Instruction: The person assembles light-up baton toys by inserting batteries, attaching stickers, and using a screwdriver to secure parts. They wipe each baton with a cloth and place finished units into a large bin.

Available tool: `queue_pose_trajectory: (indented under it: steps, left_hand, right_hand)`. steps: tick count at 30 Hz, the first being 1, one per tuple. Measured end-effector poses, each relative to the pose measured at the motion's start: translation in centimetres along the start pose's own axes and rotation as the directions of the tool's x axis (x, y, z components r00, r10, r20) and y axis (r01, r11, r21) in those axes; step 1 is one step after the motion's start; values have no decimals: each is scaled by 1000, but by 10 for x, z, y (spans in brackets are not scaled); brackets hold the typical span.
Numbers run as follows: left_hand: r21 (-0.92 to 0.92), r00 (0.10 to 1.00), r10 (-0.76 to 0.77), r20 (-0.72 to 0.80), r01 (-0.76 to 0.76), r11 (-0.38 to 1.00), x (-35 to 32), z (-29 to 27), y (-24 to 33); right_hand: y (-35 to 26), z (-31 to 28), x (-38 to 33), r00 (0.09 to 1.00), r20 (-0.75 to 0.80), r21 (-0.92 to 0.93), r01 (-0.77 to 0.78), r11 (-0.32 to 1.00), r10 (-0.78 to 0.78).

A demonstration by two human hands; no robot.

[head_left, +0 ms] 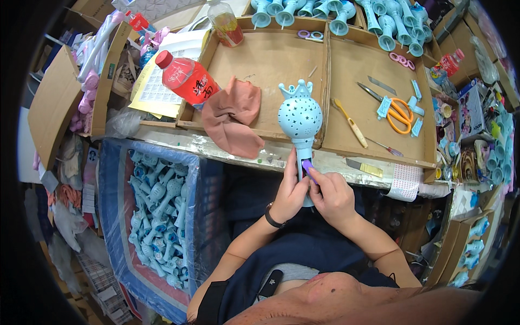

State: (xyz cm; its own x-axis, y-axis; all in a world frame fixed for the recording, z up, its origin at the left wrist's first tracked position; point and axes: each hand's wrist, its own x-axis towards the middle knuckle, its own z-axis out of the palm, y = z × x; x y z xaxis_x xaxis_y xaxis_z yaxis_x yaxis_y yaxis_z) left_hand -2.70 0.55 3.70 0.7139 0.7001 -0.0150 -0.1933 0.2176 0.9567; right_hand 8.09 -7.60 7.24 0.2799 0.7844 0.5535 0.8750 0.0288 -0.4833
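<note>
I hold a light blue toy wand (299,116) upright over the near edge of the table; its round head has small star holes and a crown on top. My left hand (290,190) grips the handle from the left, a dark band on the wrist. My right hand (333,196) wraps the handle from the right and presses a small purple piece (308,166) against it with the thumb.
A shallow cardboard tray (325,70) holds a pink cloth (236,114), orange-handled scissors (398,112), a yellow-handled tool (351,123), and a red bottle (187,78). A lined blue bin (160,208) at my left holds several blue wands. More wands (336,13) stand along the far edge.
</note>
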Motion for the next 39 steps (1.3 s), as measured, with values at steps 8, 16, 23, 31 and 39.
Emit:
queue_pose_trajectory:
  steps: [8,16,23,31,39]
  left_hand:
    - [-170,1000,-9,11,11,985,-2,0,2]
    - [-198,995,-100,-9,96,975,-3,3,11]
    - [-384,996,-81,37,89,919,-3,1,15]
    - [-360,992,-129,7,123,925,-3,3,13]
    - [-349,990,-99,101,129,928,0,-4,14]
  right_hand:
    - [-9,-11,3,990,137,39,-11,999,5]
    - [-10,-18,2,966,259,40,9,999,-19]
    - [-7,-15,3,979,202,106,-43,993,20]
    - [-6,-12,-5,964,250,305,-170,937,93]
    - [9,-16,-9,846,482,629,-516,581,229]
